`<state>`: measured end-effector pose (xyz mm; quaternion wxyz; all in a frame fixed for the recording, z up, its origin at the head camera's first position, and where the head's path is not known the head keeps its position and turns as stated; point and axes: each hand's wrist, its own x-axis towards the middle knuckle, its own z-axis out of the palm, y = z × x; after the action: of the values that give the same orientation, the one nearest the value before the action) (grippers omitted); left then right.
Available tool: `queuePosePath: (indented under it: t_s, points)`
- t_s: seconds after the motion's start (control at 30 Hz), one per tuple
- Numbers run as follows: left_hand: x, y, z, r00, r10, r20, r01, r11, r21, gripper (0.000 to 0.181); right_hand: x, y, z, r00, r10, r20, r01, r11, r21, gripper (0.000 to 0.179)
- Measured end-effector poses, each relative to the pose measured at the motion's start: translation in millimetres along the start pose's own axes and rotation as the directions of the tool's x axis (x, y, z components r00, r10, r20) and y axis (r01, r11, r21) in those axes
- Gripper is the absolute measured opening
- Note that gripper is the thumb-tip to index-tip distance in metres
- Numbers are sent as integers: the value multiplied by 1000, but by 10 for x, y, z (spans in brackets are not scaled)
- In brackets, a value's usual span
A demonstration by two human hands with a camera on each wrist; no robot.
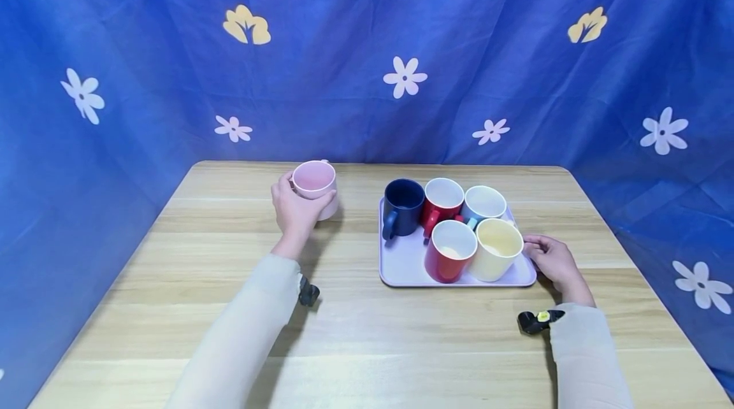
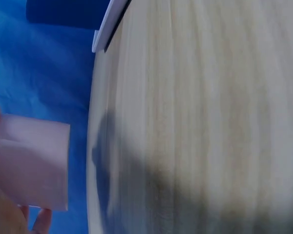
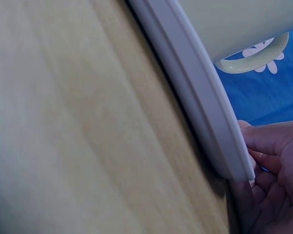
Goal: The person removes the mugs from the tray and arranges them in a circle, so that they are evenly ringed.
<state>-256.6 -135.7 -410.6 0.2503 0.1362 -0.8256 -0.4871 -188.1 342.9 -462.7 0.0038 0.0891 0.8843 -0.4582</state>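
My left hand (image 1: 295, 204) grips a pink mug (image 1: 327, 202) left of the tray, thumb and fingers round its side. In the left wrist view the pink mug (image 2: 31, 161) shows a strip of blue cloth between its base and the tabletop. My right hand (image 1: 553, 259) holds the right edge of a pale lilac tray (image 1: 404, 269); in the right wrist view the thumb (image 3: 266, 136) lies at the rim and the other fingers curl below. On the tray stand a navy mug (image 1: 410, 215), two red mugs, a light-blue mug (image 1: 484, 213) and a cream mug (image 1: 490, 262).
The wooden table (image 1: 355, 345) ends at a blue flowered cloth (image 1: 344, 46) behind and at the sides. The front red mug (image 1: 441, 265) stands near the tray's front edge, the other red mug (image 1: 432, 208) behind it.
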Motion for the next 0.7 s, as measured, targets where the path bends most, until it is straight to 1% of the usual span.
queuePosePath:
  t_s: [0.2, 0.47, 0.7]
  points:
    - [86, -9, 48, 1000, -23, -15, 23, 1000, -1, 87, 0, 14, -5, 1000, -5, -8, 5, 1000, 2, 36]
    - [183, -44, 114, 998, -56, -32, 57, 998, 34, 88, 8, 36, 3, 1000, -13, -5, 13, 1000, 10, 36]
    - [257, -115, 143, 996, -77, -39, 79, 995, 59, 89, 4, 26, 2, 1000, -8, -6, 8, 1000, 0, 37]
